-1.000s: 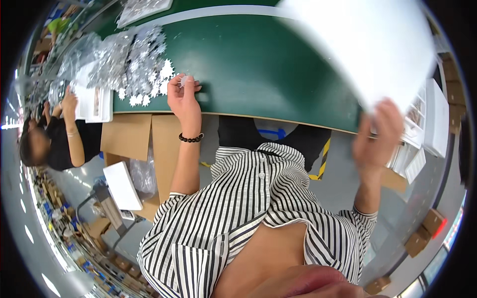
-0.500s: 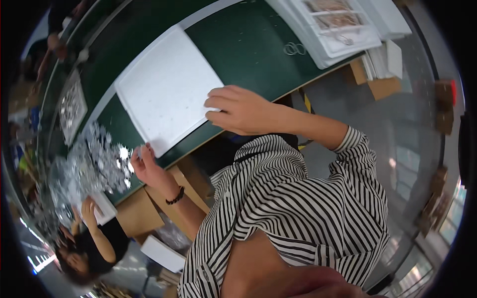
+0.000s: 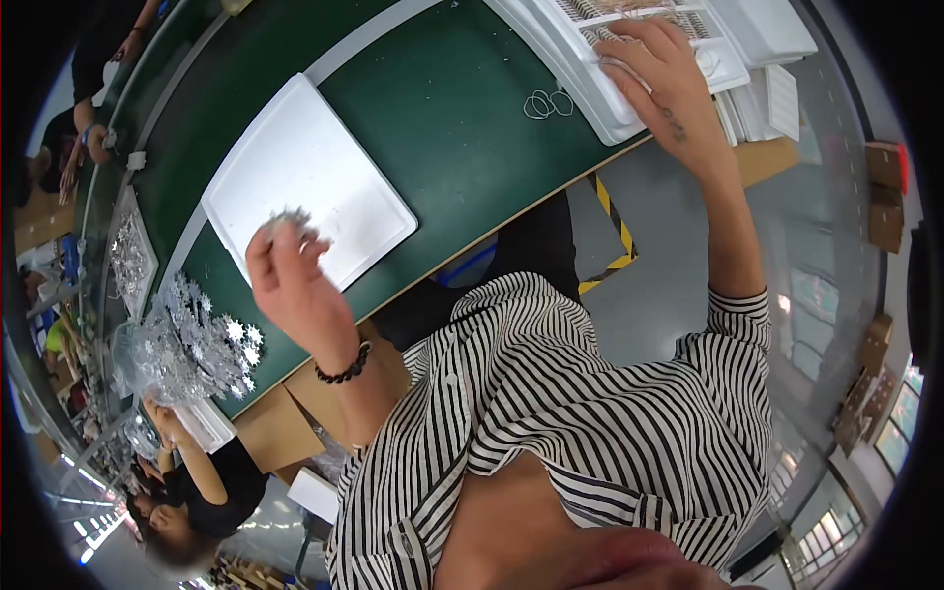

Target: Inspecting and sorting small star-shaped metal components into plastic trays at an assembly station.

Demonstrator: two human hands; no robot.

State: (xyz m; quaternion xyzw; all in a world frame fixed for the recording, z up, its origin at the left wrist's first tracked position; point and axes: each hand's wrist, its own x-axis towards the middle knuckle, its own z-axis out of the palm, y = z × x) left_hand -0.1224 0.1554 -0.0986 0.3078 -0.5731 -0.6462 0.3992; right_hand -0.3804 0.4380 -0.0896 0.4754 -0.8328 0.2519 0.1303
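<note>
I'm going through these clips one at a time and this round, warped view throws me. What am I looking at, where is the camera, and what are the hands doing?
There is no machine here: a person in a striped shirt works with bare hands. The picture comes from a wide fisheye camera worn on that person's head, looking down, so straight edges bend and the table looks tilted. The left hand, with a dark bead bracelet at the wrist, is raised over the green table and pinches a small silvery snowflake-like piece above a flat white tray. The right hand reaches out and rests on a white compartment tray at the table's far end. A few small wire rings lie on the green surface, and a heap of silvery snowflakes sits at the left. Another person works nearby.
</note>
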